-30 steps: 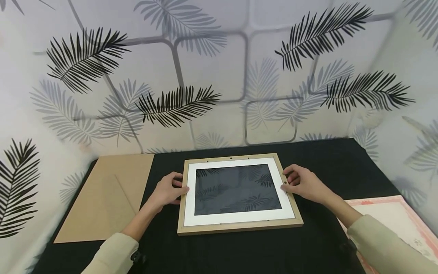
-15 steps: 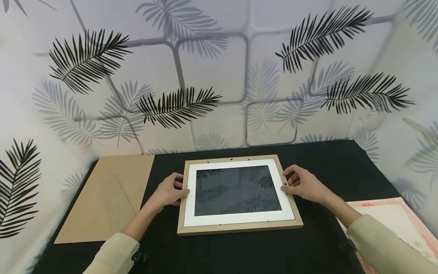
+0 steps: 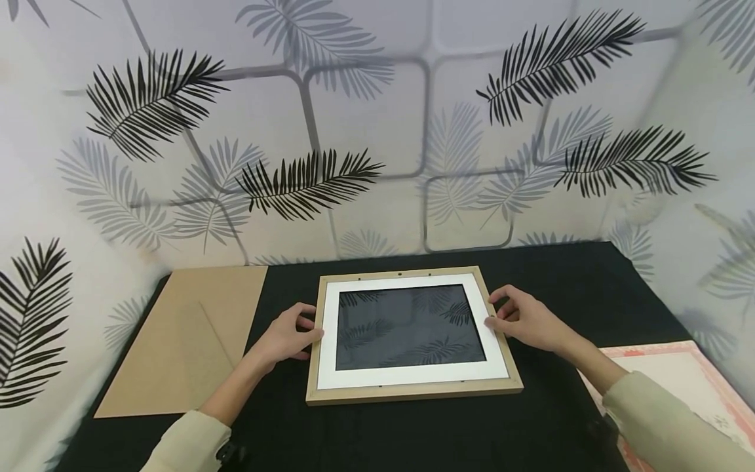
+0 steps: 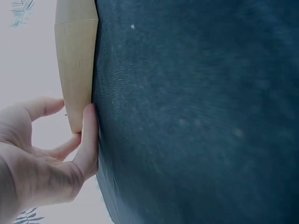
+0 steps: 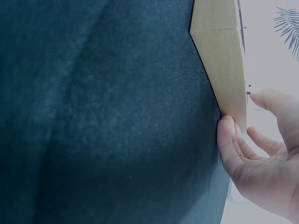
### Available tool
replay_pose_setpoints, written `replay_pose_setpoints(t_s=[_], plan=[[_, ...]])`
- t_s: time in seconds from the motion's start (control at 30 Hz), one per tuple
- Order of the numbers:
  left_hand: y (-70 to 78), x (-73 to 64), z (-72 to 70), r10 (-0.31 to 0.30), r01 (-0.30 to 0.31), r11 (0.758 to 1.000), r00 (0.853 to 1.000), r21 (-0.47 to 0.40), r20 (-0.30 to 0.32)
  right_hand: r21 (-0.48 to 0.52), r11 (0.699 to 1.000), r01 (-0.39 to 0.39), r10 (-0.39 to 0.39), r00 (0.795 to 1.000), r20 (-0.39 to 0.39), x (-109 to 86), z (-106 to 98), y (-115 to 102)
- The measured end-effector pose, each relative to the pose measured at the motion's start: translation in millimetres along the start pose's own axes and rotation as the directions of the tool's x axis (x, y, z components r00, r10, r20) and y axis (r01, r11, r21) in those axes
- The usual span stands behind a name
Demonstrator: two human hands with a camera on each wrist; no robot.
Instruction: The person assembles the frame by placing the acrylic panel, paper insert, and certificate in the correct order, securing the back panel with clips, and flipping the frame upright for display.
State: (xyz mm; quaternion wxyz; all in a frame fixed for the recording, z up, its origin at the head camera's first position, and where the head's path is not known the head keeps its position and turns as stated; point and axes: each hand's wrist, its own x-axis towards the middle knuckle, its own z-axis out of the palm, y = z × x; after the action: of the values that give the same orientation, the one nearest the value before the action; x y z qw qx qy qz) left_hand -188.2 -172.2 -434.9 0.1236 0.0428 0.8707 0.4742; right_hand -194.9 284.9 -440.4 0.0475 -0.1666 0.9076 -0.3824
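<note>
pale wooden frame [image 3: 413, 391], in the middle of the black-covered desk [image 3: 377, 432], lying flat or nearly so; cannot tell whether slightly raised. inside, a white mat [image 3: 413, 374] around a dark glossy panel [image 3: 409, 328]. at the near-upright left side, a left hand [image 3: 288, 335], fingers pinching the wood; opposite, a right hand [image 3: 527, 319], fingers likewise pinching, thumb over the top near the mat. seemingly at a holding or steadying step; for the next move, probably calls for an even grip, both sides level. left of the left hand, a brown board [image 3: 177, 341]; at far right, partly behind a sleeve [image 3: 666, 419], a pink-bordered sheet [image 3: 678, 368]. behind everything, a leaf-patterned backdrop [image 3: 383, 131].
</note>
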Motion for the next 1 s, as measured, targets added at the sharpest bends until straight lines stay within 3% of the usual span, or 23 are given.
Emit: replay_pose_setpoints(t_s=[0.33,0.6,0.87,1.0], plan=[[-6.4,-14.1,-5.4,0.008,-0.009,1.0,0.999,0.03,0.036,0.024,1.0,0.01,-0.011,0.998,0.057,-8.3,-14,8],[-1.6,-22.7,-0.3,0.001,-0.003,0.998,1.0,0.063,0.025,0.016,1.0,-0.001,0.001,1.0,0.031,-31.0,-46,26],[-0.7,-21.1,2.5,0.005,-0.006,0.994,1.0,0.106,0.009,-0.052,0.998,0.024,-0.024,1.0,0.013,-55.5,-78,44],[-1.9,-19.4,3.2,0.007,-0.009,0.994,1.0,0.105,0.018,-0.035,0.999,0.019,-0.018,1.0,0.021,-70.2,-93,55]])
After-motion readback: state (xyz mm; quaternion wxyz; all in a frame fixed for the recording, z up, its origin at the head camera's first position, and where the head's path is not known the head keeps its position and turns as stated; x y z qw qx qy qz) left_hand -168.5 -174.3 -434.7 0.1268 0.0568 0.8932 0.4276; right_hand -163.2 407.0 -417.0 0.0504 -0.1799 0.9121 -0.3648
